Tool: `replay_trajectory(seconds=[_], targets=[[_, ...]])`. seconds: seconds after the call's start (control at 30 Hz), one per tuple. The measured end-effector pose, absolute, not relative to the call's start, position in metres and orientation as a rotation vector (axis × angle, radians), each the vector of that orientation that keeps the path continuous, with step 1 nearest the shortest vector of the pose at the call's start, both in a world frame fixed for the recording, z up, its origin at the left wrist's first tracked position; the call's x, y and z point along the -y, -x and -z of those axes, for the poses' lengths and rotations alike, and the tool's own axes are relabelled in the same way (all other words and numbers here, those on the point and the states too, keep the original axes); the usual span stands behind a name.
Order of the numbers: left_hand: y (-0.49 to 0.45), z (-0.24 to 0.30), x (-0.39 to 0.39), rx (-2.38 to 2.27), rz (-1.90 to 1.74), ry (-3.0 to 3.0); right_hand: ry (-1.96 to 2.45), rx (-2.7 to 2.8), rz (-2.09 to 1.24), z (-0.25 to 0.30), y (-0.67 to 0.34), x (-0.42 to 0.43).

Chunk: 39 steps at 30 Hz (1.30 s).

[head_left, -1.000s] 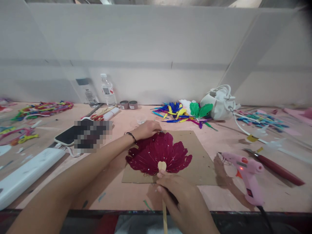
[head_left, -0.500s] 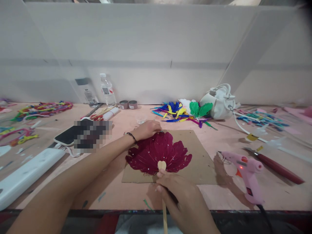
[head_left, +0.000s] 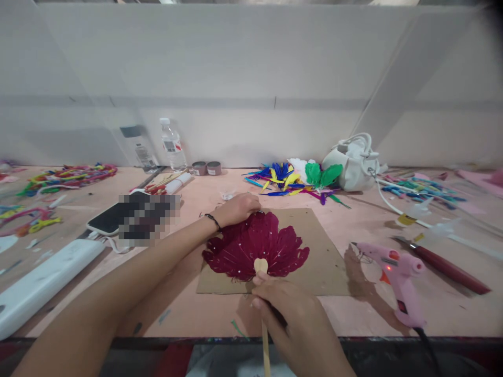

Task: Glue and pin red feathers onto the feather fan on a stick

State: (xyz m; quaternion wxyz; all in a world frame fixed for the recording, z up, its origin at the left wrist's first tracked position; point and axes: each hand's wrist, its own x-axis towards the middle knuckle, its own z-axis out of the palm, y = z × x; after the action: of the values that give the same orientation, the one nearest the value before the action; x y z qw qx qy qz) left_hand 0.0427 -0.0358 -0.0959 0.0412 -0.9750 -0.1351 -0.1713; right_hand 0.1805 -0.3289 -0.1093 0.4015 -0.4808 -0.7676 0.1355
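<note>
Crimson feather fan (head_left: 271,238) between both hands (head_left: 296,314)

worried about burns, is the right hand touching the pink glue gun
Apart: the head view plainly shows pinkish tabletop between the right hand and the pink glue gun.

A white-capped bottle (head_left: 173,146) stands near two tins (head_left: 214,170), left of a white bag (head_left: 348,170).

No wording is legible: a red-and-white label (head_left: 171,147) with a dark, barcode-like block wraps a water bottle (head_left: 175,159) at the worktop's (head_left: 204,319) far left; print on the neighboring grey-capped bottle (head_left: 145,157) and two tins (head_left: 199,168) is too small to read.
</note>
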Motion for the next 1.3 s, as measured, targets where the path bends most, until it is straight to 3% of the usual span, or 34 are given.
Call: replay_trajectory(seconds=[1.3], targets=[[-0.0433, 0.0974, 0.0364, 0.442, 0.496, 2.950, 1.208, 1.931, -0.336, 0.1114, -0.1807, 0.3284]])
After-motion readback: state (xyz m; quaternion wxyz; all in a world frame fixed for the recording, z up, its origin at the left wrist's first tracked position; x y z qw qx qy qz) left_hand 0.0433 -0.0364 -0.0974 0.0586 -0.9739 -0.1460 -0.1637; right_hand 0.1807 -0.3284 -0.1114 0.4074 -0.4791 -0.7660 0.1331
